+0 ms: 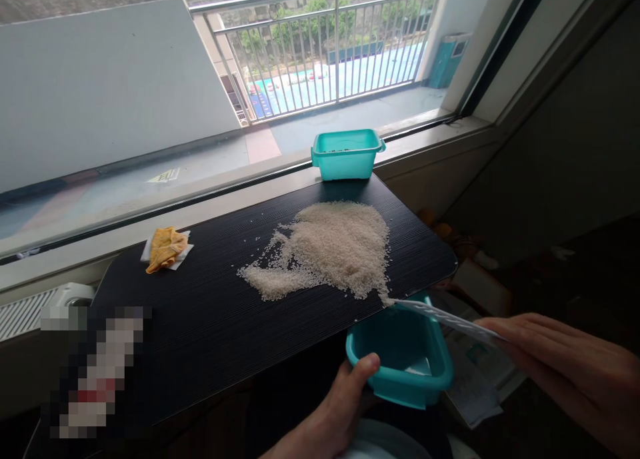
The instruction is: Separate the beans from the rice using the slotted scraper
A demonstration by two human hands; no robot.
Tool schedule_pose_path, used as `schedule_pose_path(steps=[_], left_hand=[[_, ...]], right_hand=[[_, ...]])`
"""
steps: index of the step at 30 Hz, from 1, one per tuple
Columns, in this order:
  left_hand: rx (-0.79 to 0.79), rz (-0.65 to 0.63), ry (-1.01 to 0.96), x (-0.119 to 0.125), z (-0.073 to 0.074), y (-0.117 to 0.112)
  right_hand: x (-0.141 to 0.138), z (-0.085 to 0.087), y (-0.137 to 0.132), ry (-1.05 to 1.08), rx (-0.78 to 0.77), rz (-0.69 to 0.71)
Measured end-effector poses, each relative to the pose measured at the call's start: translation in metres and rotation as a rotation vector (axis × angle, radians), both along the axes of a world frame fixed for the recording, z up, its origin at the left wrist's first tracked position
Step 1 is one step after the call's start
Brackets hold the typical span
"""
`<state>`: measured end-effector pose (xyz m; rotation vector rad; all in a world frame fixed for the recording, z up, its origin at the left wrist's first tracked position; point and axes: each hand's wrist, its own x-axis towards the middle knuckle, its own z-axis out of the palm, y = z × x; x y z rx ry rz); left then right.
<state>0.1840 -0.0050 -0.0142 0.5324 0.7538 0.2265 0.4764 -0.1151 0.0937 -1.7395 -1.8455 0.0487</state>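
A heap of white rice (340,242) lies spread on the dark table (210,332), with a thin trail reaching the front edge. My left hand (345,406) grips the near left rim of a teal plastic tub (440,359), its thumb over the wall. The tub sits just below the table's edge, under the end of the trail. From the right, my right hand (565,366) is closed on a thin white strip (450,319), seen nearly edge-on, of a kind I cannot make out. Its far tip touches the rice at the edge.
A second teal tub (347,162) with small dark bits inside stands at the table's back edge by the window. A yellow cloth (167,248) rests on white paper at the left. Stray grains surround the heap. A blurred-out item (103,372) lies front left.
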Motion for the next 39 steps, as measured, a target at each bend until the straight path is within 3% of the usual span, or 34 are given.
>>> schedule_pose_path(steps=[7,11,18,24,31,39], left_hand=[[-0.005,-0.019,0.016,-0.002,-0.002,0.001],[-0.003,-0.021,0.037,-0.002,-0.003,0.001],[-0.01,0.008,0.053,0.001,0.002,0.001],[0.015,-0.01,0.029,-0.001,0.005,0.001],[0.03,-0.004,0.057,-0.005,0.003,0.0],[0.015,-0.014,0.079,-0.006,-0.004,-0.001]], right_hand=[[0.029,0.004,0.039,-0.109,0.063,-0.03],[0.031,0.001,0.056,-0.192,0.104,-0.006],[0.019,-0.01,0.037,-0.058,0.012,0.116],[0.005,-0.007,0.013,0.108,-0.109,0.091],[0.004,-0.003,0.002,0.103,-0.158,0.181],[0.024,0.002,0.022,-0.005,-0.051,0.035]])
